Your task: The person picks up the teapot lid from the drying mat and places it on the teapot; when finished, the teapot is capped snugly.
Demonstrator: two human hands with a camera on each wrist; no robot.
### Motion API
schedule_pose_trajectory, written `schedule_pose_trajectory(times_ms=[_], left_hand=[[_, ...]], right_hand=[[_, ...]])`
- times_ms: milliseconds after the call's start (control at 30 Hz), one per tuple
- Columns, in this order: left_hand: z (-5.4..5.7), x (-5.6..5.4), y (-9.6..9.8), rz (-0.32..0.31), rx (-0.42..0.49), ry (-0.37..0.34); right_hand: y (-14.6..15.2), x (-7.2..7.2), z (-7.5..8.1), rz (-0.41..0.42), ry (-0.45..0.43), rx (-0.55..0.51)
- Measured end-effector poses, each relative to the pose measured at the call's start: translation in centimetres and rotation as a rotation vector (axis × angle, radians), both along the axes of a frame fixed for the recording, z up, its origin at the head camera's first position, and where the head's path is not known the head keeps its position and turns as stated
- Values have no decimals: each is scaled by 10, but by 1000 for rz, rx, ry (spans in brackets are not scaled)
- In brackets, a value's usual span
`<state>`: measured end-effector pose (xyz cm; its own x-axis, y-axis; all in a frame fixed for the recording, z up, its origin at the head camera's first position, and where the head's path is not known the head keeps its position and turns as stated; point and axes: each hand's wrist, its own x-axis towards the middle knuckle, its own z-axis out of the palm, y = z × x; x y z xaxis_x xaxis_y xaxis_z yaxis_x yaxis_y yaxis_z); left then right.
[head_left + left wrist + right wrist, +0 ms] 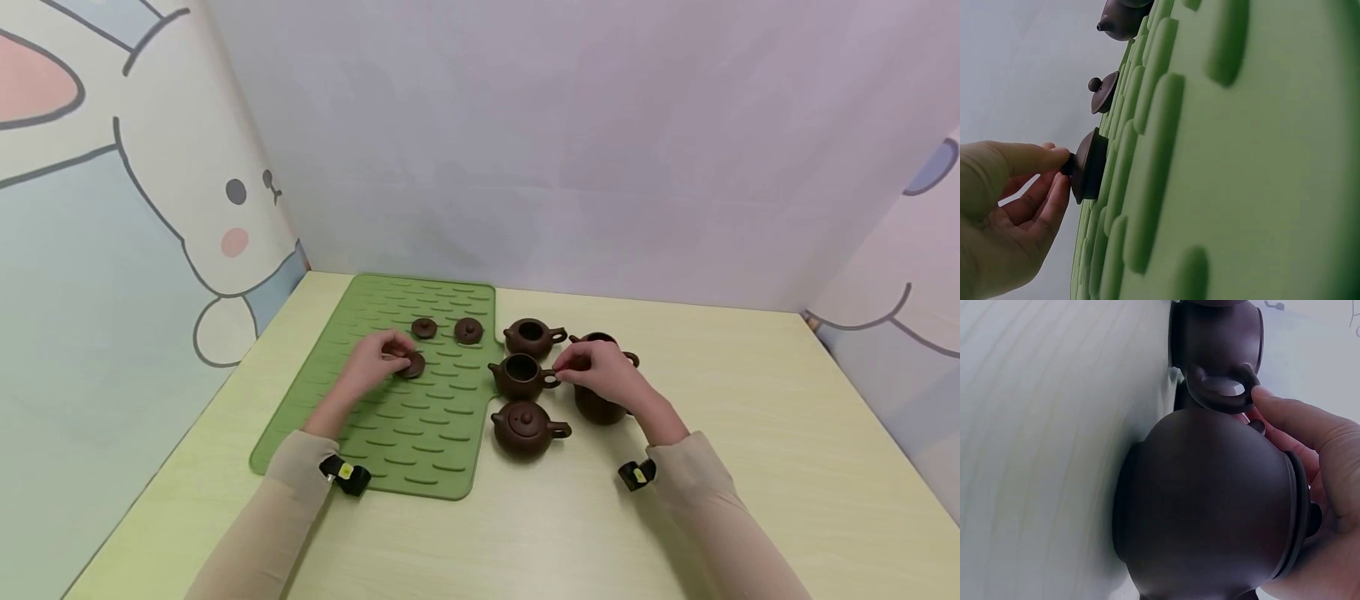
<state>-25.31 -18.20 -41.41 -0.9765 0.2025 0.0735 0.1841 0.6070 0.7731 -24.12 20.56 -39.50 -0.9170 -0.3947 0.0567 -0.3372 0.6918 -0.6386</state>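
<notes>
My left hand pinches the knob of a dark brown teapot lid; in the left wrist view the lid stays at the green mat's surface. Two more lids, one round lid and another knobbed lid, lie farther back on the mat. My right hand pinches the handle of a small lidless teapot, its thumb on the handle's top in the right wrist view. Below that hand sits a lidded teapot, partly covered by it in the head view.
The ribbed green mat lies left on the pale wooden table. Right of it stand another lidless teapot behind, a lidded teapot in front, and a partly hidden pot. Walls border the table.
</notes>
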Motion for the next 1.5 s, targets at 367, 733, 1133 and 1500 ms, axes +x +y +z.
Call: schedule_pose_trajectory(times_ms=[367, 733, 1133, 1500], left_hand=[[5, 3, 3, 70, -55, -31], [5, 2, 3, 128, -82, -60], [17, 5, 13, 119, -66, -58], [26, 7, 27, 80, -41, -52]], right_hand=[[-1, 0, 0, -2, 5, 10], [-2, 0, 0, -4, 8, 13], [-1, 2, 1, -5, -1, 4], [-1, 2, 1, -7, 2, 10]])
